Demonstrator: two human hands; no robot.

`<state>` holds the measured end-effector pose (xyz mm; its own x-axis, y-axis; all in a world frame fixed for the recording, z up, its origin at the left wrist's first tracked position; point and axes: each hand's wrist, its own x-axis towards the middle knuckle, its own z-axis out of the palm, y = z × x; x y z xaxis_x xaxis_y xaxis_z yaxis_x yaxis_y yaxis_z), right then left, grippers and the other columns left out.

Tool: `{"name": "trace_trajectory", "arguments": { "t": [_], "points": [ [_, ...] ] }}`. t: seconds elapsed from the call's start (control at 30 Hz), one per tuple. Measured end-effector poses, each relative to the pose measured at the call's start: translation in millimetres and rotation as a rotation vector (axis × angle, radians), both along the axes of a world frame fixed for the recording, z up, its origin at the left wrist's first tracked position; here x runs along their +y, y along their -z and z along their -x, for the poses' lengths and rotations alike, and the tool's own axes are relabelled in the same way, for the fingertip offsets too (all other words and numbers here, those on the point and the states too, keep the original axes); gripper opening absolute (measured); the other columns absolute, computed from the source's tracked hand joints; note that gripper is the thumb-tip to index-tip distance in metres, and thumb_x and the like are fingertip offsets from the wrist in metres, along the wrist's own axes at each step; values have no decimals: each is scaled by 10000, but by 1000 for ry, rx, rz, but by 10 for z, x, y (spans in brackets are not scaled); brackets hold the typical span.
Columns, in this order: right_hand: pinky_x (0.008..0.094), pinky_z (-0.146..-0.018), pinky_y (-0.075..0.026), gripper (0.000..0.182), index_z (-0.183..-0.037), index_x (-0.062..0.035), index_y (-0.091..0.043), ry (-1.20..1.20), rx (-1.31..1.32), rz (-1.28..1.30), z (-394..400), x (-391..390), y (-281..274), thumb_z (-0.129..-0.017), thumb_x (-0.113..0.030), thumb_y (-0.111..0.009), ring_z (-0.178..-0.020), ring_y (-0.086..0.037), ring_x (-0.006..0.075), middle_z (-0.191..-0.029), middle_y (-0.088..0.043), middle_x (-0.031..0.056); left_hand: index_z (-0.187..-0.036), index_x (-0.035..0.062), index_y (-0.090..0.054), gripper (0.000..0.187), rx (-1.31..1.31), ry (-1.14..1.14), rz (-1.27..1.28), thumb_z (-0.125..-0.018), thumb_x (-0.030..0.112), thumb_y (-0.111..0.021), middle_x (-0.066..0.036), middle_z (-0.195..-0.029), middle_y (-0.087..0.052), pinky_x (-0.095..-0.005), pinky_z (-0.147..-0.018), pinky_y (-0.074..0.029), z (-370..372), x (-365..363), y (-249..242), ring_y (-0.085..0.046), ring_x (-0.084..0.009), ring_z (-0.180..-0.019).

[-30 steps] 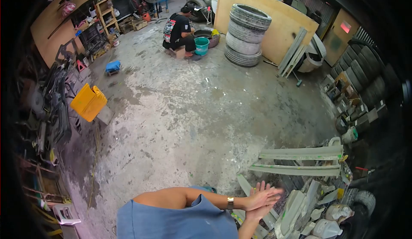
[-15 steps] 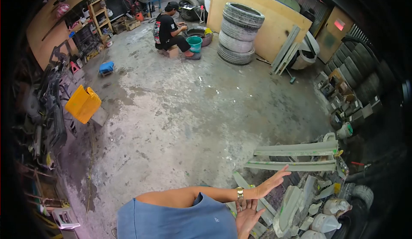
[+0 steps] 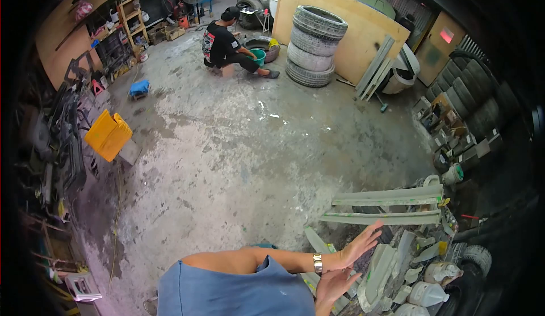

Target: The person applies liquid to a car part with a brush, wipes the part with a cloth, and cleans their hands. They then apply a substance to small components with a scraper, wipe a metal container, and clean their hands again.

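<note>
My left hand (image 3: 359, 249) reaches out to the right with its fingers stretched and nothing in it; a metal wristwatch (image 3: 317, 262) sits on that wrist. Just below, my right hand (image 3: 335, 286) is open, its fingers overlapping the underside of the left hand near the watch. Beyond my left fingertips lie long grey-green panels (image 3: 386, 218), one behind the other. To the right of my hands a bulky pale trim piece (image 3: 379, 279) rests among smaller scraps, beside white plastic jugs (image 3: 428, 294).
A person (image 3: 218, 43) sits low by a teal bucket (image 3: 258, 57) and a tyre. Stacked tyres (image 3: 311, 55) stand before a plywood sheet (image 3: 363, 26). On the left are a yellow object (image 3: 108, 135) and dark car parts (image 3: 68, 151). More tyres (image 3: 468, 86) line the right wall.
My right hand has shifted up and right, closer under the left hand. The seated person has leaned forward, lowered an arm to the bucket and stretched out a leg.
</note>
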<state>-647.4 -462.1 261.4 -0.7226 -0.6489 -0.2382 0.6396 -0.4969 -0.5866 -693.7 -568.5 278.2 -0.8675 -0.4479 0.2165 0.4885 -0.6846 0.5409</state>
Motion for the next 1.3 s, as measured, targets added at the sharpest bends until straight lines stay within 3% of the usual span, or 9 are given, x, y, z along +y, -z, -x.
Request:
{"name": "trace_trajectory", "arguments": {
  "t": [0.27,0.43,0.57,0.67,0.77,0.87,0.97,1.17,1.3],
  "points": [
    [402,-986,-364,564,-1160,-45,-421,67,35,58,21,-80,-68,-921,-556,-421,-1192,-429,228,-1254,-432,93,-1492,176,-42,671,54,-29,13,-967,541,-244,-11,-1556,7,-420,-1151,-85,52,-11,-101,-63,-222,-1428],
    [377,-929,-401,403,-1070,-127,-510,62,73,96,66,-90,-151,-920,-500,-479,-1127,-483,196,-1173,-526,45,-1494,196,-62,671,41,-25,-35,-963,522,-311,-11,-1554,-41,-405,-1151,-79,-7,17,-144,-83,-208,-1426],
    [362,-903,-416,390,-1056,-128,-498,112,74,12,74,-113,-162,-921,-494,-483,-1095,-497,181,-1156,-526,29,-1494,195,-50,674,53,21,-25,-964,522,-307,-13,-1554,-39,-399,-1153,-78,-15,33,-76,-78,-210,-1426],
    [341,-879,-425,379,-1076,-134,-493,31,116,71,88,-26,53,-922,-480,-490,-1060,-512,168,-1125,-523,26,-1491,173,-38,662,61,-30,25,-971,521,-254,-15,-1555,4,-414,-1156,-79,3,-62,-82,-67,-226,-1427],
    [329,-862,-427,347,-1087,-140,-492,-31,73,122,43,-125,-133,-932,-451,-486,-1026,-522,160,-1108,-520,18,-1493,189,-45,677,42,-53,19,-964,531,-292,-18,-1553,-38,-402,-1155,-80,-12,-74,-91,-85,-219,-1425],
    [313,-844,-417,339,-1096,-134,-489,164,148,-102,78,-172,-127,-934,-433,-485,-1003,-517,154,-1092,-518,12,-1493,194,-44,673,49,-14,-26,-965,526,-296,-16,-1554,-30,-397,-1155,-79,-19,-12,-59,-89,-217,-1425],
    [323,-865,-408,354,-1094,-119,-491,146,246,-193,119,-40,128,-931,-433,-482,-1031,-504,152,-1121,-509,14,-1493,194,-37,672,52,-7,-27,-967,521,-297,-12,-1556,-20,-394,-1156,-80,-2,-43,-41,-91,-216,-1424],
    [286,-860,-388,367,-1064,-108,-501,175,191,-156,13,-174,-157,-931,-449,-478,-1037,-500,137,-1079,-527,11,-1493,188,-42,679,67,-33,-37,-964,526,-301,-11,-1555,-22,-391,-1156,-83,-24,-67,-75,-87,-212,-1425],
    [338,-940,-378,423,-1065,-76,-483,190,226,-170,42,-87,28,-938,-476,-434,-1092,-481,173,-1108,-503,52,-1493,192,-41,685,86,-6,-16,-961,530,-308,-10,-1555,-25,-392,-1156,-79,-23,-53,-82,-87,-211,-1425]
  ]
}}
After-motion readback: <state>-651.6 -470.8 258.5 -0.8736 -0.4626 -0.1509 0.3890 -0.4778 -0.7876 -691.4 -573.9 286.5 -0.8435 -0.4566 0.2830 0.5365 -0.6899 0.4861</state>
